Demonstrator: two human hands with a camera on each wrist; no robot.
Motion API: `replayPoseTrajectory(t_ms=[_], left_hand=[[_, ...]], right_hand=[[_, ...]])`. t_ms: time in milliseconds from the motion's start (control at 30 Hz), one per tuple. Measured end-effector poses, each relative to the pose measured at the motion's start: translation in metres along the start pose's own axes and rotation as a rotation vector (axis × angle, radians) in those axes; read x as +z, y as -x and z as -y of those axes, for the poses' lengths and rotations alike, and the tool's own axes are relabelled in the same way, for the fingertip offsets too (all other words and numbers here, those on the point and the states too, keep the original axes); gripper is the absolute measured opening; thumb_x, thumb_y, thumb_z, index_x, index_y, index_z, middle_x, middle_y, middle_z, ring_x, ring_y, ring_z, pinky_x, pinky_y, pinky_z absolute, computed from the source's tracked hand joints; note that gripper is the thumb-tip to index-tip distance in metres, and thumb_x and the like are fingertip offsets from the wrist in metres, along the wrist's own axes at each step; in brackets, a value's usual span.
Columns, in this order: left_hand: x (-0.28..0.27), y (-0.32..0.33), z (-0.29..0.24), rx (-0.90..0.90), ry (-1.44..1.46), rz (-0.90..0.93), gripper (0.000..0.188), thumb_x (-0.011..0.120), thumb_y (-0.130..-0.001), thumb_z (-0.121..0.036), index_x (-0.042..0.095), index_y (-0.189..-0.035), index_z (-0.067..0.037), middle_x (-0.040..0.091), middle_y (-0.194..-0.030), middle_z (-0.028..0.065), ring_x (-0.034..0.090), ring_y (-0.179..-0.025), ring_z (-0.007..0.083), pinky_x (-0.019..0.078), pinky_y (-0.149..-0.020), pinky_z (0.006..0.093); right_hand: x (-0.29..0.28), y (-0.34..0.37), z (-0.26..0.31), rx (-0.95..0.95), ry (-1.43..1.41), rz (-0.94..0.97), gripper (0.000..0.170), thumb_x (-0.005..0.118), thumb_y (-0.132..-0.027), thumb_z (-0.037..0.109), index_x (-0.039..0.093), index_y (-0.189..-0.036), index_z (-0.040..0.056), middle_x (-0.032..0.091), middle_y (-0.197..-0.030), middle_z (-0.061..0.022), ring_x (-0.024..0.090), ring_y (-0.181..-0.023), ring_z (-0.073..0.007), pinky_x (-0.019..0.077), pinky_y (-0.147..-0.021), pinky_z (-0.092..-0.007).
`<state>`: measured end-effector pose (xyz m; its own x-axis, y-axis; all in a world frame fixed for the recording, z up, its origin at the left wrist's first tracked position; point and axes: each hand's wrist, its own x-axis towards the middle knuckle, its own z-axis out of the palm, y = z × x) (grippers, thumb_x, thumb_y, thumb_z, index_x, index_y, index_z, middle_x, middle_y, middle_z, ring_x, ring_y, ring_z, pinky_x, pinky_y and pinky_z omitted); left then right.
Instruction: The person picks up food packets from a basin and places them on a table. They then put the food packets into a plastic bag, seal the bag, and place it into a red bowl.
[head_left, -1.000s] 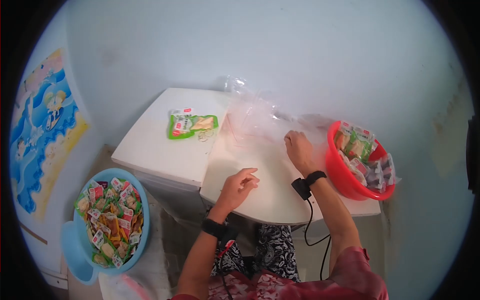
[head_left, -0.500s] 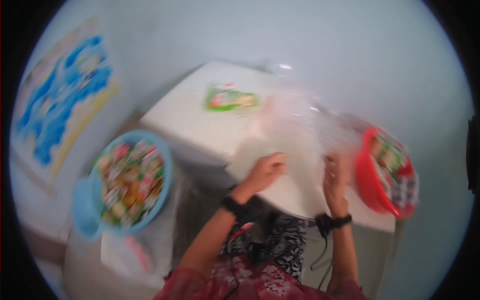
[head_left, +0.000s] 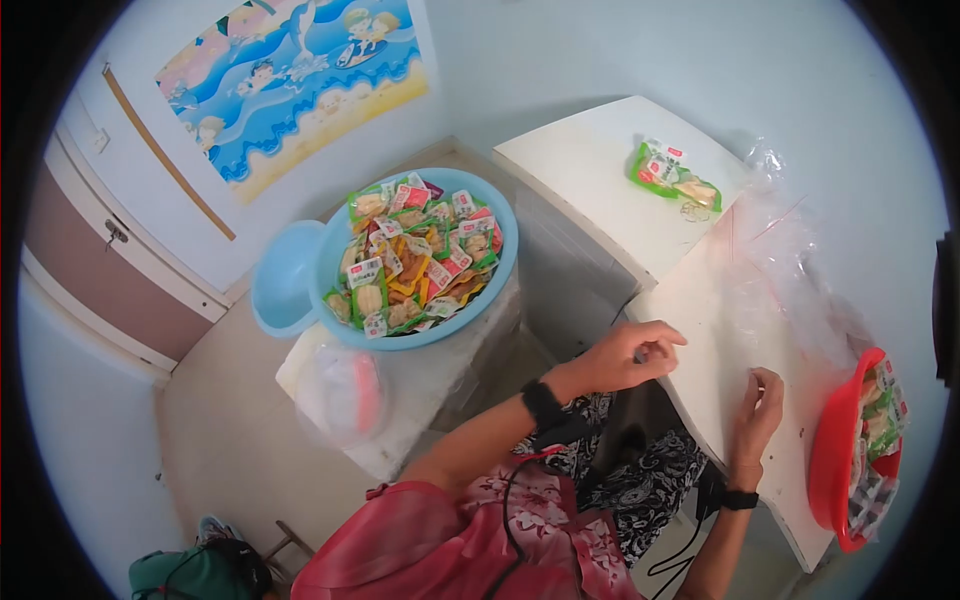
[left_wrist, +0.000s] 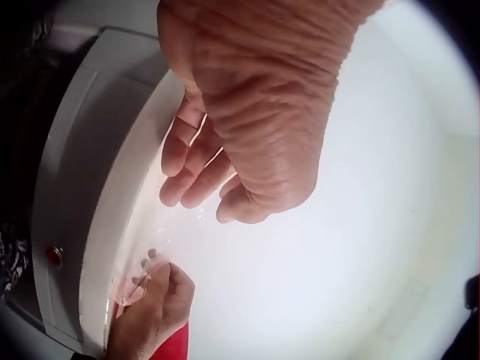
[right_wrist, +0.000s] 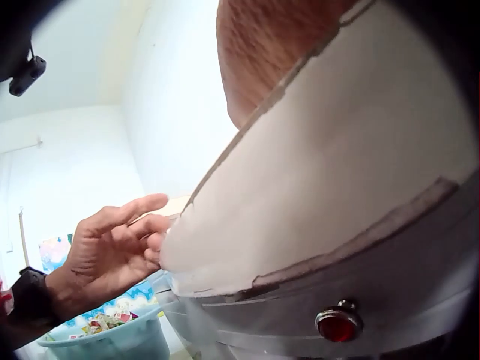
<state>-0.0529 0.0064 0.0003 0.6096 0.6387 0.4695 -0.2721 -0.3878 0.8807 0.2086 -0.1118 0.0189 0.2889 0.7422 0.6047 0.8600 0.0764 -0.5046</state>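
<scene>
My left hand (head_left: 630, 357) hovers at the front edge of the white tabletop (head_left: 700, 310), its fingers loosely bent around nothing. In the right wrist view the left hand (right_wrist: 116, 244) shows its palm and relaxed fingers. Close to the red basin, my right hand (head_left: 757, 420) stays low over the tabletop, fingers loosely curled with nothing seen in them. Green-edged food packets (head_left: 675, 175) lie at the far end of the table. Clear plastic bags (head_left: 785, 265) are spread along the wall side. The red basin (head_left: 830, 450) holds several sealed packets.
A light-blue basin (head_left: 505, 265) full of colourful sealed food packets (head_left: 410, 260) stands on a low stand at the left. Beside it is a second blue basin (head_left: 280, 285). A clear bag with something pink (head_left: 365, 390) lies in front. The wall carries a beach poster (head_left: 300, 90).
The head view has swung left, so the blue basin and door show more fully. My right hand has drawn back from the plastic bags toward the table's front edge; the left stays near that edge.
</scene>
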Motion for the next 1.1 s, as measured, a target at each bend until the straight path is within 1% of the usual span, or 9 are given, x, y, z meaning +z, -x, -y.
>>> replayPoseTrajectory(t_ms=[233,367,433,500,600,800,900,1000,1100], left_hand=[[-0.082,0.087,-0.051,-0.114,-0.23,-0.381,0.028,0.07,-0.096,-0.005,0.066,-0.123,-0.001,0.073,-0.099,0.0093,0.073,-0.086,0.0156,0.0568,-0.081,0.0307],[-0.166,0.139,-0.061,-0.25,-0.651,-0.664,0.025,0.065,-0.098,-0.006,0.067,-0.122,-0.001,0.074,-0.1,0.0074,0.074,-0.084,0.0146,0.0579,-0.078,0.0286],[-0.217,0.165,-0.065,-0.414,-0.884,-0.921,0.033,0.069,-0.092,-0.005,0.066,-0.125,0.0,0.076,-0.1,0.0104,0.075,-0.088,0.0188,0.0586,-0.082,0.0319],[-0.282,0.208,-0.045,-0.384,-1.235,-1.03,0.041,0.074,-0.086,-0.01,0.065,-0.125,-0.002,0.074,-0.108,0.0196,0.075,-0.087,0.0328,0.0591,-0.08,0.0422],[-0.339,0.253,-0.028,-0.534,-1.619,-0.956,0.063,0.079,-0.08,-0.015,0.057,-0.137,0.0,0.071,-0.114,0.0249,0.071,-0.101,0.0398,0.0566,-0.088,0.0472],[-0.352,0.235,-0.031,-1.0,-1.09,-0.871,0.109,0.087,-0.068,-0.02,0.028,-0.158,-0.002,0.066,-0.124,0.0283,0.065,-0.117,0.0413,0.0538,-0.095,0.0474],[-0.35,0.243,-0.012,-0.982,-1.265,-0.847,0.124,0.09,-0.064,-0.019,0.015,-0.162,-0.001,0.068,-0.126,0.0269,0.068,-0.114,0.04,0.0554,-0.094,0.0473],[-0.328,0.23,-0.028,-0.993,-1.44,-0.916,0.126,0.09,-0.063,-0.018,0.015,-0.163,-0.002,0.07,-0.121,0.0249,0.07,-0.107,0.0394,0.0568,-0.089,0.0462],[-0.37,0.274,-0.011,-0.651,-1.357,-0.973,0.114,0.088,-0.063,-0.014,0.029,-0.16,-0.003,0.072,-0.102,0.0199,0.071,-0.088,0.0336,0.0578,-0.079,0.0431]], right_hand=[[-0.002,0.002,-0.002,0.098,-0.056,0.02,0.008,0.057,-0.102,0.002,0.063,-0.107,-0.0015,0.066,-0.105,-0.0105,0.061,-0.091,-0.0213,0.0497,-0.081,-0.0321],[-0.002,0.002,0.0,0.122,-0.048,0.017,0.008,0.057,-0.102,0.002,0.063,-0.107,-0.002,0.065,-0.104,-0.0106,0.061,-0.091,-0.021,0.0493,-0.081,-0.0318],[-0.003,0.002,0.002,0.116,-0.049,0.023,0.008,0.057,-0.102,0.002,0.062,-0.106,-0.0021,0.065,-0.103,-0.0104,0.061,-0.09,-0.0206,0.0493,-0.081,-0.0317],[-0.002,0.002,0.0,0.115,-0.03,0.028,0.007,0.057,-0.102,0.001,0.062,-0.105,-0.0021,0.065,-0.102,-0.0103,0.06,-0.089,-0.0204,0.0492,-0.08,-0.0317],[-0.001,0.001,-0.001,0.113,-0.011,0.023,0.006,0.057,-0.102,0.001,0.062,-0.104,-0.002,0.064,-0.101,-0.01,0.059,-0.087,-0.0203,0.049,-0.079,-0.0316],[-0.002,0.001,0.001,0.126,0.009,0.041,0.006,0.057,-0.101,0.001,0.062,-0.104,-0.002,0.064,-0.099,-0.0103,0.059,-0.086,-0.0204,0.0489,-0.078,-0.0314],[0.0,0.001,0.003,0.129,-0.012,0.036,0.006,0.058,-0.101,0.0,0.062,-0.104,-0.0019,0.064,-0.098,-0.0109,0.06,-0.087,-0.0209,0.0495,-0.078,-0.0317],[0.0,0.001,0.006,0.113,-0.024,0.024,0.007,0.058,-0.1,-0.001,0.063,-0.105,-0.0019,0.064,-0.098,-0.0117,0.062,-0.088,-0.0218,0.0502,-0.078,-0.0321],[0.001,0.001,0.002,0.062,-0.006,-0.015,0.008,0.061,-0.098,-0.004,0.063,-0.105,-0.0016,0.064,-0.097,-0.0125,0.062,-0.086,-0.0231,0.0509,-0.076,-0.0324]])
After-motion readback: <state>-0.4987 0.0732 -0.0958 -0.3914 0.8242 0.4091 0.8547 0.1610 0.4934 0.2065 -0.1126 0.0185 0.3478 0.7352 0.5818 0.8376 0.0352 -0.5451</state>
